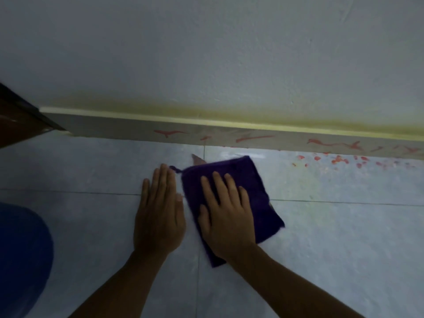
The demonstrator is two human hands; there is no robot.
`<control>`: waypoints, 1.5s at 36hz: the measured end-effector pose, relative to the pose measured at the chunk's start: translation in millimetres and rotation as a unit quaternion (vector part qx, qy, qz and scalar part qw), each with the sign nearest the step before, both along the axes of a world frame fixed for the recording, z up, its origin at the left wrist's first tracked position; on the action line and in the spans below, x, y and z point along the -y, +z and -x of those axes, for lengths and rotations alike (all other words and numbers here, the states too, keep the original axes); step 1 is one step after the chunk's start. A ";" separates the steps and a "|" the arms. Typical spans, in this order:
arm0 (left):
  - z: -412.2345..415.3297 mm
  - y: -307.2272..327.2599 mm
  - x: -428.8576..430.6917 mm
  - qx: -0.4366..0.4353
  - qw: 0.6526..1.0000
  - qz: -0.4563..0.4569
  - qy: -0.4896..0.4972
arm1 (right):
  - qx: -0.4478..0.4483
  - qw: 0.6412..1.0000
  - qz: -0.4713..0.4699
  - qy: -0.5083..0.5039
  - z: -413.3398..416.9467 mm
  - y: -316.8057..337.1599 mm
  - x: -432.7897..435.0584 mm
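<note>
Blue-clad knee (20, 260) sits at the lower left. Left hand (159, 214) lies flat on the tiled floor (332, 237), fingers straight and together, just beside the left edge of the purple cloth (254, 180). Right hand (227, 216) presses flat on the cloth, fingers straight and slightly spread. The cloth's far edge lies near the skirting board (137, 128), not touching it. Red spots (337, 159) line the floor by the skirting, well right of the cloth. Bare tile extends right and toward the camera.

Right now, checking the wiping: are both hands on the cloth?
No, the right hand presses the cloth; the left hand lies flat on the floor.
</note>
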State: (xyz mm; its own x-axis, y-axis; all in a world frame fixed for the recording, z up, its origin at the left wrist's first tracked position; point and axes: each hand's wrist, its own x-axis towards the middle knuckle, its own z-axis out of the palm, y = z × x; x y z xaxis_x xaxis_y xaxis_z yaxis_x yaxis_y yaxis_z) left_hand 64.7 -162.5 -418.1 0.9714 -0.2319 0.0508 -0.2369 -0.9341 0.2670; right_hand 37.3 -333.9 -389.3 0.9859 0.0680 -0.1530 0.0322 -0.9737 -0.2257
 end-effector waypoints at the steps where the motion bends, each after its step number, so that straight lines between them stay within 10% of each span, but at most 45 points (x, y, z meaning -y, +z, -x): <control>1: 0.3 -0.8 -0.6 0.002 1.000 0.004 0.004 | -0.002 1.000 -0.004 0.029 -10.5 0.0 -4.1; 9: 0.6 -1.5 0.2 0.012 0.999 0.017 0.036 | -0.006 0.996 0.005 0.089 -75.2 4.9 -4.5; 24: 0.9 -1.3 1.0 0.009 0.999 0.028 0.027 | 0.023 0.966 0.053 -0.253 -24.6 3.7 117.2; 40: 0.6 -0.3 -61.5 -0.047 0.998 -0.026 0.020 | -0.012 0.990 0.028 0.136 -39.5 0.8 -50.0; 54: 1.6 2.9 -62.1 -0.032 0.999 -0.031 0.018 | 0.002 1.000 0.008 0.029 -61.0 6.8 0.6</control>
